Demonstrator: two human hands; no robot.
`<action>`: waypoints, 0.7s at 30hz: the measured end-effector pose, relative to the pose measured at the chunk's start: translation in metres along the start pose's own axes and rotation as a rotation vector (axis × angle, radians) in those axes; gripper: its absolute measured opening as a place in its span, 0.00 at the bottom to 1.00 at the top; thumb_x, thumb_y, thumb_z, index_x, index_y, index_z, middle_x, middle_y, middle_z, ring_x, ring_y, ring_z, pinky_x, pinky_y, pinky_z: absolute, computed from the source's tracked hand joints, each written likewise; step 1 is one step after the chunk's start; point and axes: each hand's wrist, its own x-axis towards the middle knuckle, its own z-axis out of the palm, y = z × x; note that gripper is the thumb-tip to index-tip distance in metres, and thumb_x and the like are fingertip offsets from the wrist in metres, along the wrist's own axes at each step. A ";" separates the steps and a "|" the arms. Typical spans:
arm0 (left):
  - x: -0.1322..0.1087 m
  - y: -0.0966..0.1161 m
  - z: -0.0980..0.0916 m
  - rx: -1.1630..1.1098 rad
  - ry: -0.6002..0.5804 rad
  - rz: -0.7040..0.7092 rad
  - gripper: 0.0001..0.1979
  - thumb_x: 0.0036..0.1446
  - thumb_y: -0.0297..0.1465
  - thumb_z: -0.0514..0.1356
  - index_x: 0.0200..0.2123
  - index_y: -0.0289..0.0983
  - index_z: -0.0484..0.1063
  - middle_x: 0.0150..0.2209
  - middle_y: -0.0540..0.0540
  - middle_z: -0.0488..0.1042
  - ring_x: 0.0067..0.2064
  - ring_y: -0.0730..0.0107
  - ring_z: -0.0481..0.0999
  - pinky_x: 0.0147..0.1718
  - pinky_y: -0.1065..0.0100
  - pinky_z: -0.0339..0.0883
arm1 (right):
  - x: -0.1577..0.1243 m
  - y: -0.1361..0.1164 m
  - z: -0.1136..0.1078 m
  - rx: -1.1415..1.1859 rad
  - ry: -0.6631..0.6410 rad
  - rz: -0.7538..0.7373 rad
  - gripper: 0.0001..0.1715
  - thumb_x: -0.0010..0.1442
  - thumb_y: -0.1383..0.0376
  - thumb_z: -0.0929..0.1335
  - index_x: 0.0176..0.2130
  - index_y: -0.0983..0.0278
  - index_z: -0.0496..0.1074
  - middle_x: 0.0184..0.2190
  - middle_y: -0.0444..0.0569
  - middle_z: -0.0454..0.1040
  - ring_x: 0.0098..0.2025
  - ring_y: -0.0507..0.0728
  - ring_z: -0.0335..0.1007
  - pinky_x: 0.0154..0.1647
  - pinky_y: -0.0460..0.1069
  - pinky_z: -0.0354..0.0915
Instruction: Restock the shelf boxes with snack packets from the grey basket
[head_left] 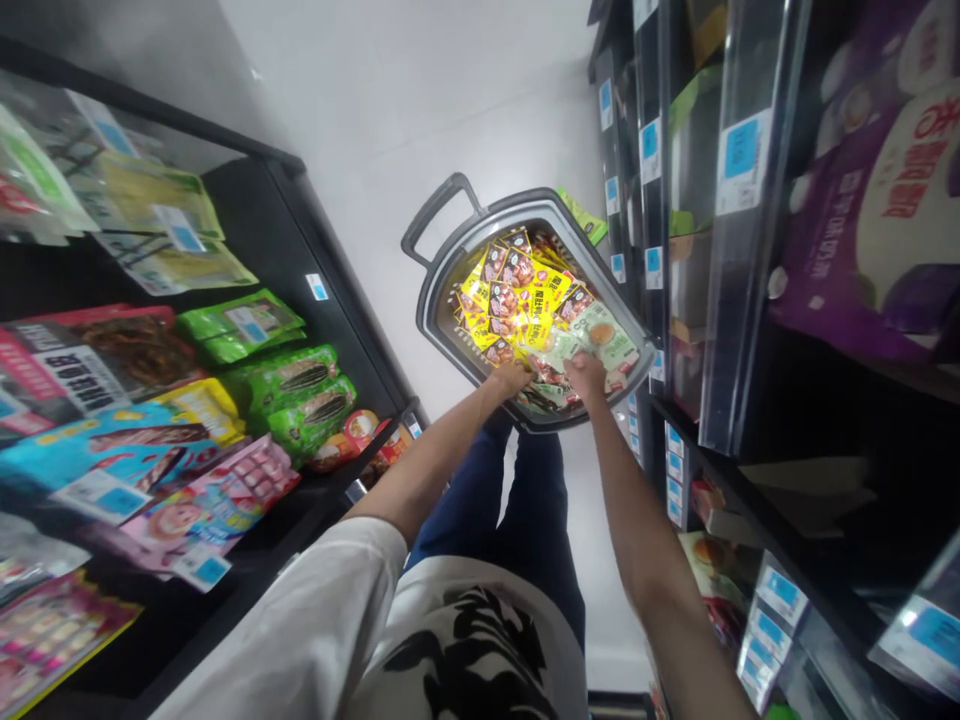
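Near the middle of the frame, a shopper in a white top point(450, 640) with a black print and dark blue trousers point(480, 500) has both arms stretched down into a grey-rimmed basket point(525, 207); its black handle point(409, 240) sticks out toward the upper left. The left hand point(514, 378) is at the basket's lower edge, fingers bent down among the packets; from here I can't tell whether they are closed on one. The right hand point(585, 377), a little to the right and apart from the other, is curled with its fingers drawn together against the pale green packets point(611, 340); whether it is clamped on one of them, I can't make out. Yellow packets point(510, 295) with food pictures lie heaped in the middle and upper part of the basket, overlapping at all angles; the pale green ones sit in its lower right. Another green packet point(581, 215) shows just outside the upper right rim. Along the left of the frame runs a black shelf unit point(255, 210) with green bags point(311, 390), a blue packet point(112, 440) and a pink packet point(217, 495); at the upper right there is a big purple package point(832, 220) behind clear strips with price tags point(742, 160); pale floor point(420, 90) fills the top centre.
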 end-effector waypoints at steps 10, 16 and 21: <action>-0.076 0.022 -0.013 -0.006 0.087 -0.042 0.22 0.63 0.22 0.56 0.59 0.38 0.73 0.51 0.35 0.79 0.54 0.53 0.78 0.57 0.58 0.67 | -0.082 -0.001 -0.026 0.218 0.283 0.062 0.17 0.47 0.59 0.70 0.19 0.58 0.57 0.16 0.37 0.57 0.26 0.53 0.58 0.29 0.47 0.58; -0.151 0.042 -0.035 -0.106 0.226 -0.106 0.23 0.59 0.23 0.60 0.58 0.37 0.74 0.46 0.37 0.81 0.49 0.56 0.82 0.53 0.62 0.72 | -0.144 -0.014 -0.103 0.467 0.505 0.084 0.15 0.46 0.54 0.63 0.31 0.57 0.54 0.21 0.34 0.56 0.23 0.51 0.57 0.27 0.46 0.59; -0.236 0.070 -0.056 -0.308 0.418 -0.108 0.28 0.56 0.22 0.60 0.60 0.38 0.73 0.46 0.42 0.83 0.50 0.57 0.82 0.54 0.61 0.73 | -0.238 -0.065 -0.169 0.558 0.342 -0.070 0.18 0.42 0.56 0.67 0.35 0.58 0.63 0.22 0.37 0.66 0.21 0.52 0.61 0.23 0.46 0.60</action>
